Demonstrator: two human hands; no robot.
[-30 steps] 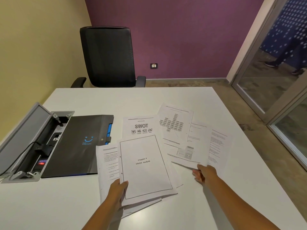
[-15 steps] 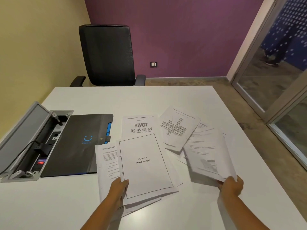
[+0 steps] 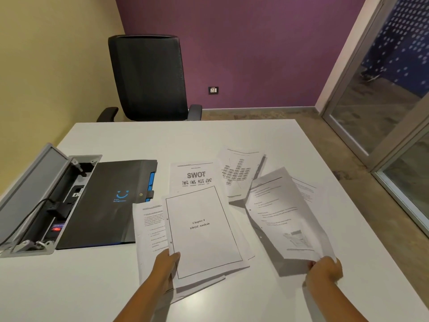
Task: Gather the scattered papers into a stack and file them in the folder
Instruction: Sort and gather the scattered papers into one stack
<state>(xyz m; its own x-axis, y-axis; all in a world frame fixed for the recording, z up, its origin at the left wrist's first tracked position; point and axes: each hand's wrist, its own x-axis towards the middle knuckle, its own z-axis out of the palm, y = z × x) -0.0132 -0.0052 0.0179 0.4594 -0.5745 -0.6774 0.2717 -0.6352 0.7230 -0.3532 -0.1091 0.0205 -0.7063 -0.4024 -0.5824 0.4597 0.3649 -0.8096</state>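
Observation:
A loose pile topped by the "Chapter 4 SWOT Analysis" page (image 3: 204, 231) lies near the table's front, and my left hand (image 3: 166, 263) grips its lower left corner. My right hand (image 3: 323, 270) pinches the bottom edge of a printed sheet (image 3: 282, 217) and holds it tilted up off the table. A "SWOT" page (image 3: 193, 176) and a chart page (image 3: 236, 174) lie flat behind them. Another sheet (image 3: 306, 190) peeks out behind the lifted one. The black folder (image 3: 109, 203) with a blue smile logo lies closed at the left.
An open grey cable box (image 3: 34, 198) with plugs and a cord sits in the white table (image 3: 162, 140) left of the folder. A black office chair (image 3: 148, 77) stands at the far side. A glass door (image 3: 394, 101) is at the right.
My right hand has pulled sheets from the right side toward the front edge and raised them off the table. The left hand stays on the pile's corner.

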